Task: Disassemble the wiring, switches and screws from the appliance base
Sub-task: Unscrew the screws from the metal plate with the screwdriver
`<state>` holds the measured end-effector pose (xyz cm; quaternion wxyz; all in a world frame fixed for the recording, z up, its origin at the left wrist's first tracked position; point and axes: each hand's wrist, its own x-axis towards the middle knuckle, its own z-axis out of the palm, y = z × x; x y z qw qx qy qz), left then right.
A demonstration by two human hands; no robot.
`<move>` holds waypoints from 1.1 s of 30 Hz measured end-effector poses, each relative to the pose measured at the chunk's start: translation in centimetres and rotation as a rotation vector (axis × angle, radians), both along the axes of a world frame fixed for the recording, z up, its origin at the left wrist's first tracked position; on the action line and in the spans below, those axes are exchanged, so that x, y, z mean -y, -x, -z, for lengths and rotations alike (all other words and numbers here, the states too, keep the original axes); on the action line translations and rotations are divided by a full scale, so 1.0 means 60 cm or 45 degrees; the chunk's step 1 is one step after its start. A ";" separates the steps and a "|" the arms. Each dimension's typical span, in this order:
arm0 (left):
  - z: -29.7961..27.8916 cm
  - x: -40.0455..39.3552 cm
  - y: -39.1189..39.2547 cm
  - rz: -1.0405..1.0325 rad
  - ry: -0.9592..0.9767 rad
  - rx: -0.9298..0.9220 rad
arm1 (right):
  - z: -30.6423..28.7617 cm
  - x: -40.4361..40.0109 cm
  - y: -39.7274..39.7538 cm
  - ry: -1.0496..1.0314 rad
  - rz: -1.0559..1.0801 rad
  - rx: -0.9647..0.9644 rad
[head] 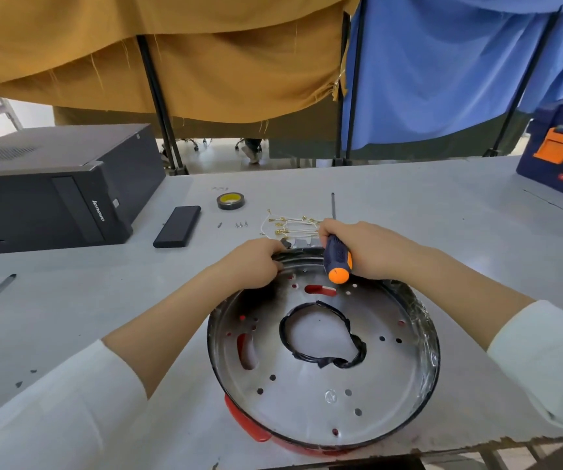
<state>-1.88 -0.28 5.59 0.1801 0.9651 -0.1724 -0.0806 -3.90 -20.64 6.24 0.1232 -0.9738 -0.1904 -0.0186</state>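
Nearest the viewer, the round appliance base [324,361] lay on the grey table [442,212], its red underside mostly hidden and its near edge at the table's front. At its far rim the left hand [256,262] curled its fingers over the black edge, fingertips out of sight. The right hand [361,249] gripped a screwdriver [337,261]; its shaft and tip were hidden behind the hand. Beyond lay removed wires [293,225], partly covered, then tiny screws [241,224], hard to make out, and a tape roll [230,201].
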 end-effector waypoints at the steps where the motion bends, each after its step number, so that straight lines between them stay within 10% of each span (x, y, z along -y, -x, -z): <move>1: 0.002 -0.003 0.000 -0.012 0.001 0.005 | 0.001 0.005 0.001 0.002 0.022 -0.015; 21: 0.022 -0.010 -0.006 -0.015 -0.015 0.162 | 0.010 0.003 0.009 -0.175 0.042 -0.081; 27: 0.026 -0.008 0.004 -0.085 -0.044 0.269 | -0.062 -0.007 -0.004 -0.494 0.006 0.275; 33: 0.028 -0.007 0.006 -0.078 -0.064 0.274 | -0.116 -0.039 0.012 -0.179 0.016 0.990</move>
